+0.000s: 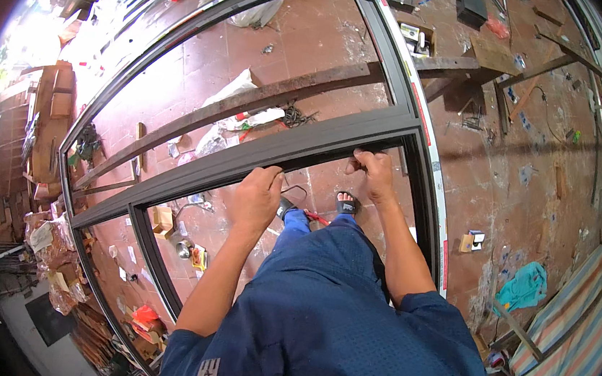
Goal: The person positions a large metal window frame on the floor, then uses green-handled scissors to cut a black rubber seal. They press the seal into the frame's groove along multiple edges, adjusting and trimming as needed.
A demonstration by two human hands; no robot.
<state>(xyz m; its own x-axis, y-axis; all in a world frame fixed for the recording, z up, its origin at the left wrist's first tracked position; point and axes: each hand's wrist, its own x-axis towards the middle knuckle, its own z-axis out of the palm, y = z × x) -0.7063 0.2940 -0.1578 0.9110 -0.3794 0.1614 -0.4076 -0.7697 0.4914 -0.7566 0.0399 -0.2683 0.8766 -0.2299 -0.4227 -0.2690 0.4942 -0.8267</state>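
A large dark grey metal window frame (247,141) lies in front of me, divided by a wide crossbar and a shorter bar. My left hand (255,197) is closed, with its curled fingertips at the near edge of the crossbar. Further right, near the corner where crossbar and side rail (426,200) meet, my right hand (375,175) is pinched closed against the same edge. Whatever either hand pinches is too small or hidden to make out. Through the opening below my hands show my sandalled feet.
A long wooden beam (251,105) runs beneath the frame. On the tiled floor lie a small box (471,241), a turquoise cloth (523,288) and a cardboard box (161,222). Striped sheeting (578,323) covers something at the right; wrapped bundles (56,251) stand at the left.
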